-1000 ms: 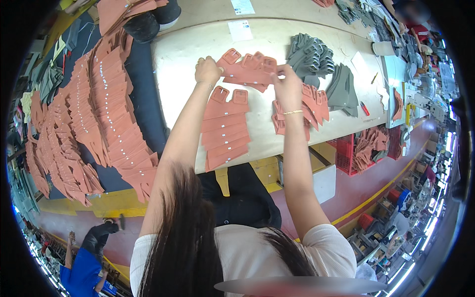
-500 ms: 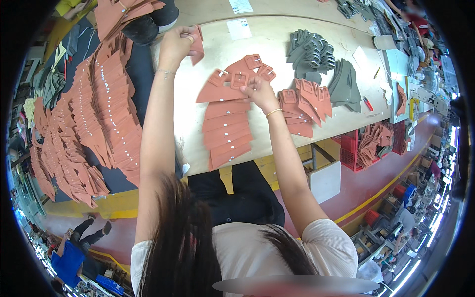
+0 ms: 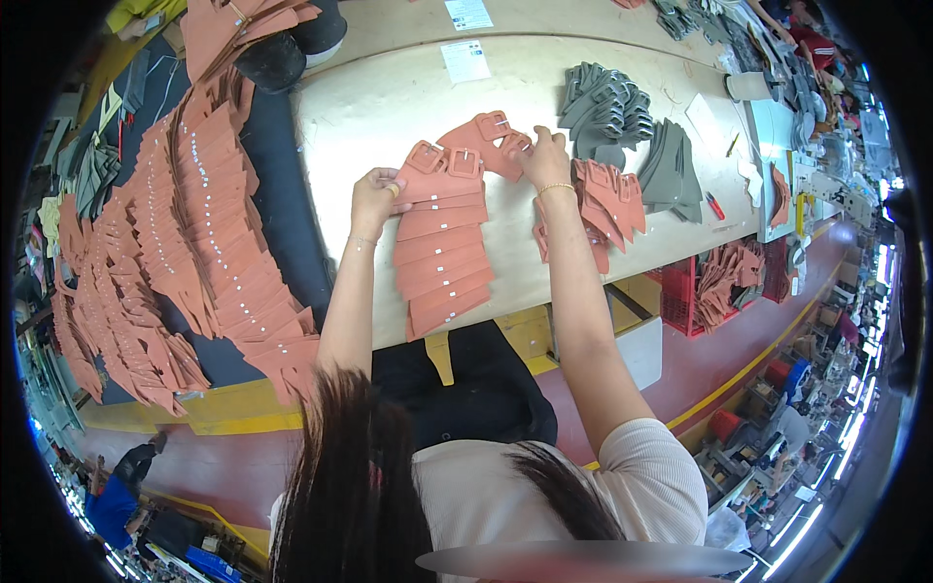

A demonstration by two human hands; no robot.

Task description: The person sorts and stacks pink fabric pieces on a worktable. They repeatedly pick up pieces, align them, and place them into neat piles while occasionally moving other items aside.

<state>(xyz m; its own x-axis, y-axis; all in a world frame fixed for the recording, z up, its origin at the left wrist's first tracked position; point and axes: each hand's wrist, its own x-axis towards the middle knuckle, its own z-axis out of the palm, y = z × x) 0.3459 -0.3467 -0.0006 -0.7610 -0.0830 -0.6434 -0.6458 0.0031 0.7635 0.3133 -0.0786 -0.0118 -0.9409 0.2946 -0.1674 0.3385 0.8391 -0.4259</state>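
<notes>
A fanned row of flat terracotta pieces (image 3: 442, 267) with small white labels runs down the table before me. At its far end lie several similar pieces with square covered buckles (image 3: 464, 162). My left hand (image 3: 375, 201) is at the row's left edge, its thumb and fingers closed on the edge of a buckled piece there. Farther right, my right hand (image 3: 546, 160) has its fingers closed at the rightmost buckle (image 3: 515, 145) of the group; the fingers partly hide that piece.
To the right lie another terracotta buckled bundle (image 3: 604, 189), dark grey buckled pieces (image 3: 603, 105) and flat grey pieces (image 3: 671, 170). Long terracotta rows (image 3: 194, 214) cover the dark surface at left. A red crate (image 3: 680, 296) stands below the table's right side.
My left hand has come down from the upper left to the row's left edge, and the piece it held now lies there. My right hand has shifted right to another buckle.
</notes>
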